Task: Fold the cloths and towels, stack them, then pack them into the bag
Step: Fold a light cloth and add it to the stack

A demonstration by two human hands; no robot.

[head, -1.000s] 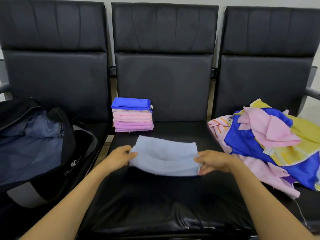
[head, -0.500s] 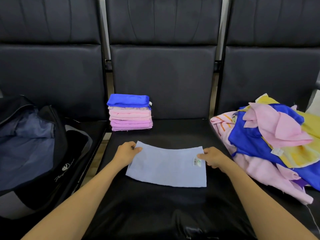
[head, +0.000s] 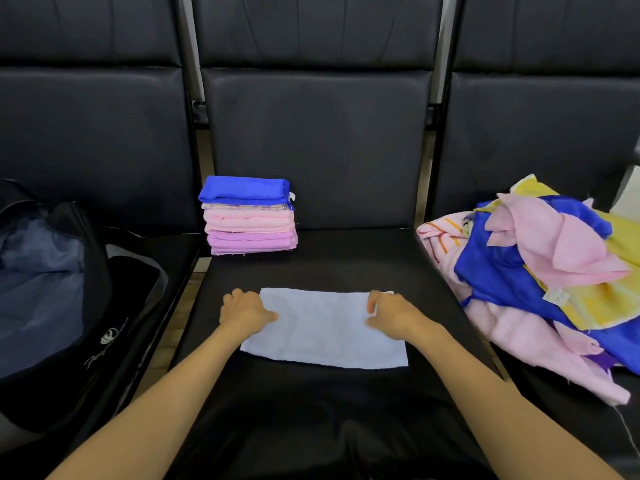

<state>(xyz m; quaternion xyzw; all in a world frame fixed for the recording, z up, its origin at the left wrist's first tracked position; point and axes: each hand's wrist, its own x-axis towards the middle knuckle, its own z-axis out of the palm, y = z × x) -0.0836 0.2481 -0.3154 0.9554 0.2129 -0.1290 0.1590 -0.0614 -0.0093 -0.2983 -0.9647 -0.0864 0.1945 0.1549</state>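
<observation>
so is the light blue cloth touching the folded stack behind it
Apart. The head view shows a strip of bare black seat between the light blue cloth and the folded stack.

Bag [head: 52, 306] left; stack [head: 247, 216] behind cloth [head: 325, 327]; pile [head: 554, 282] right

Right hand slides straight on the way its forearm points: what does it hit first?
The right hand holds the light blue cloth and points forward and left. Beyond the cloth lies bare seat, then probably the right edge of the folded stack, though depth is unclear.
</observation>
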